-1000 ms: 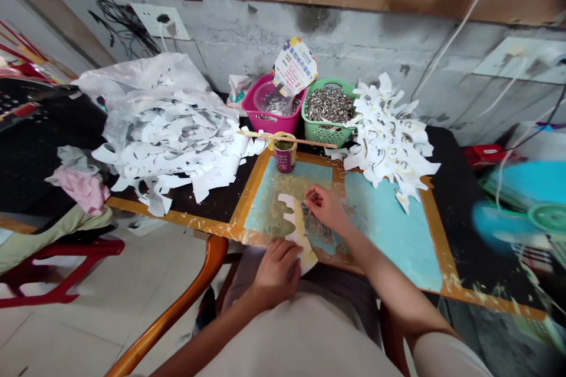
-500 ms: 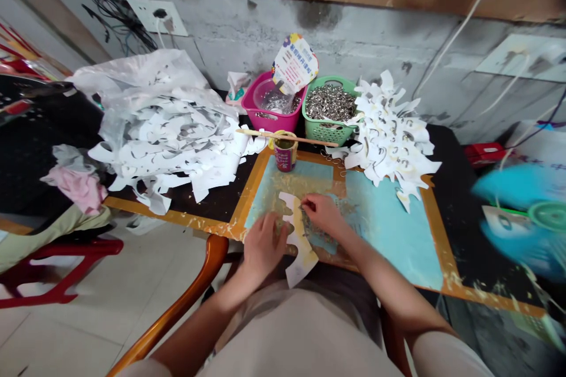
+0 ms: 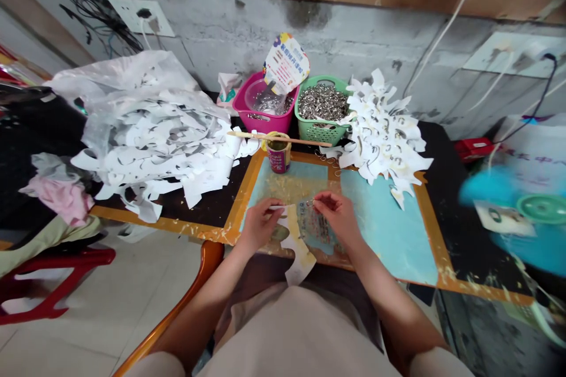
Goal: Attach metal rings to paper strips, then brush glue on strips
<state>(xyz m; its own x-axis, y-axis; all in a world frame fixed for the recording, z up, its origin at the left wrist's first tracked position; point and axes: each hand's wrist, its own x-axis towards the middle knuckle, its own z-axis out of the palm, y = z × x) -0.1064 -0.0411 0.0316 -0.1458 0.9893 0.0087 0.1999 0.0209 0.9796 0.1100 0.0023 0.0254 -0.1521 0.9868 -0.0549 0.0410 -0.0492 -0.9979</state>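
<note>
Left hand (image 3: 260, 225) is half curled, its fingers on the top edge of a white paper cutout (image 3: 297, 244); firmness of grip cannot be confirmed. The cutout lies at six o'clock on a blue board (image 3: 384, 230). Right hand (image 3: 338, 218) pinches a small metal ring (image 3: 312, 203), thumb and forefinger nearly closed. A green basket (image 3: 316, 133) of similar rings stands at twelve o'clock.

Dark tabletop (image 3: 460, 188) bears an orange-framed pale blue board (image 3: 389, 235), crusted with pale residue. Left: heaped white paper cutouts (image 3: 150, 153) over a plastic bag (image 3: 106, 82). Right: second cutout pile (image 3: 384, 141). Rear: pink basket (image 3: 252, 112), green basket (image 3: 318, 132) of metal rings (image 3: 322, 103), small can (image 3: 278, 159).
</note>
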